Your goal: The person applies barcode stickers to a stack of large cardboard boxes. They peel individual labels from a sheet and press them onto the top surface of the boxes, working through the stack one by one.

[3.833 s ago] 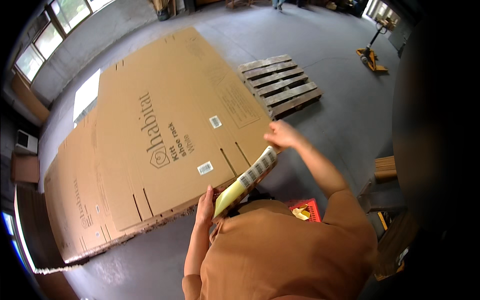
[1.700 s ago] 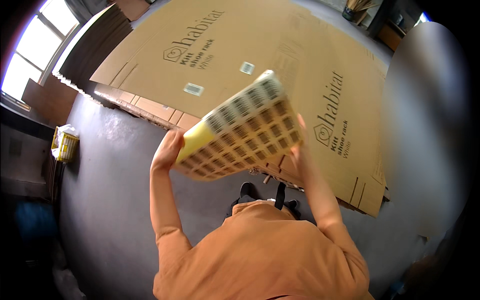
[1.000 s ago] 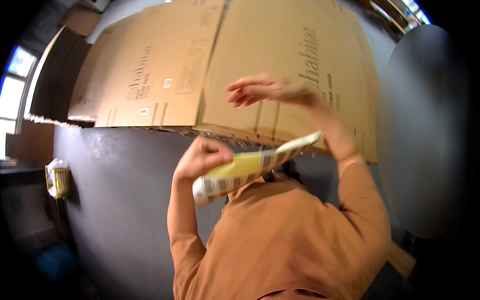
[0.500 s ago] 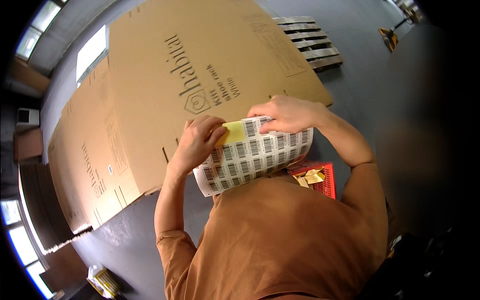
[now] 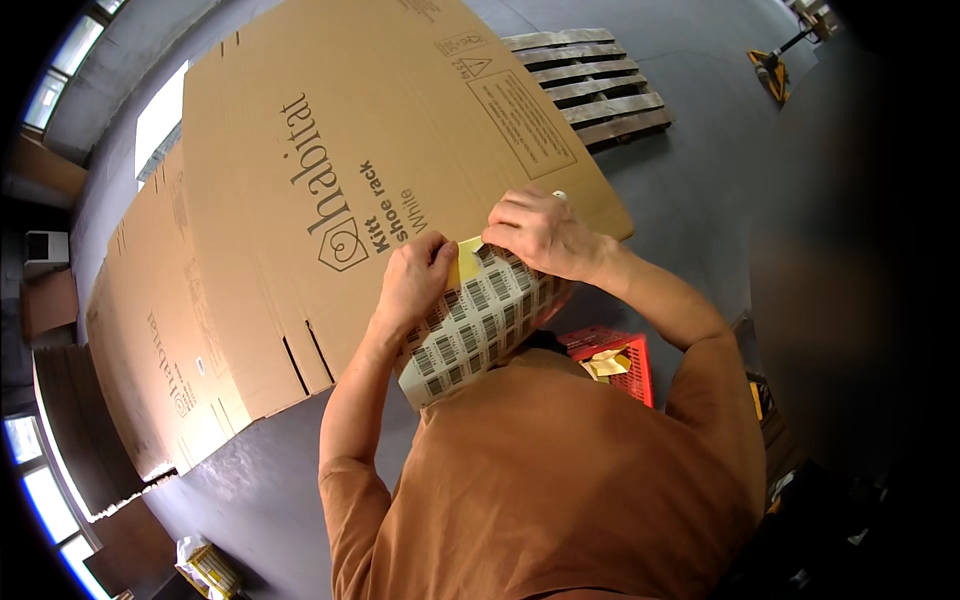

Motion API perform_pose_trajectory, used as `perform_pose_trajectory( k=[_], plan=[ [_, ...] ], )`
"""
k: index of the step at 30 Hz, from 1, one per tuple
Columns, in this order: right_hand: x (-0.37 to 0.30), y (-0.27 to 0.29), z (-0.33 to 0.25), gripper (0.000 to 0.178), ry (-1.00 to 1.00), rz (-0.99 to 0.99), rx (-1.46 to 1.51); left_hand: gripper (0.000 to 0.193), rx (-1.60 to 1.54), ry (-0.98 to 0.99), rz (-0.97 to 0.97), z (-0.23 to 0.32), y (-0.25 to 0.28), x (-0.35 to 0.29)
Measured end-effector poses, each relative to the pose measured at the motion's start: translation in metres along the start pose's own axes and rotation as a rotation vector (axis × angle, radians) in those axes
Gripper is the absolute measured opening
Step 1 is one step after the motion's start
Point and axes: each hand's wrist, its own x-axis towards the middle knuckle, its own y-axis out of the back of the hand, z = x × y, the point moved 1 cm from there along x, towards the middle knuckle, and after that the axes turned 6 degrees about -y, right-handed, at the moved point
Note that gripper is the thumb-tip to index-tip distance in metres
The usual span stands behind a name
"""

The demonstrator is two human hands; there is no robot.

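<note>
A sheet of white barcode labels (image 5: 478,318) hangs curved in front of my chest, with a yellow backing patch (image 5: 468,264) bare along its upper edge. My left hand (image 5: 415,280) is closed, pinching the sheet's upper left edge between thumb and fingers. Beside the yellow patch, my right hand (image 5: 540,235) is closed on a barcode label (image 5: 487,254) whose corner curls up from the backing. The fingertips partly hide that label. A small white bit (image 5: 560,195) shows at the far side of my right hand; I cannot tell what it is.
Large brown cardboard cartons (image 5: 250,150) lie stacked ahead and to the left. A wooden pallet (image 5: 600,85) sits on the grey floor beyond. Close by my body is a red plastic basket (image 5: 640,370) with yellow paper scraps. A yellow pallet jack (image 5: 768,72) stands far right.
My right hand has turned and pulled in at the sheet's upper edge, and a label corner now curls up there. The sheet bends more steeply. The view has shifted a little to the right.
</note>
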Motion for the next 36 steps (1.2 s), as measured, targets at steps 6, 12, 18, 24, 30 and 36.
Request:
perform_pose_trajectory(
  k=[6,12,18,24,30,36],
  plan=[
    [0.016,0.014,0.019,0.004,0.068,-0.041,0.178,0.028,0.059,0.091,0.034,-0.006,-0.003,0.012],
    [0.077,0.025,0.102,0.012,-0.555,-0.266,0.677,0.021,0.418,-0.248,-0.013,-0.025,-0.016,0.035],
    [0.098,-0.061,0.183,0.019,-0.419,-0.751,0.477,0.021,0.473,-0.343,0.047,-0.021,-0.054,0.068],
    [0.104,-0.082,0.197,0.019,-0.385,-0.814,0.396,0.049,0.555,-0.143,-0.087,-0.005,-0.058,0.08],
    [0.104,-0.082,0.19,0.016,-0.474,-0.837,0.377,0.056,0.649,-0.046,-0.106,0.001,-0.067,0.088],
    [0.099,-0.056,0.164,0.034,-0.491,-0.49,-0.073,0.059,0.681,-0.106,-0.069,-0.001,-0.07,0.087]
  ],
)
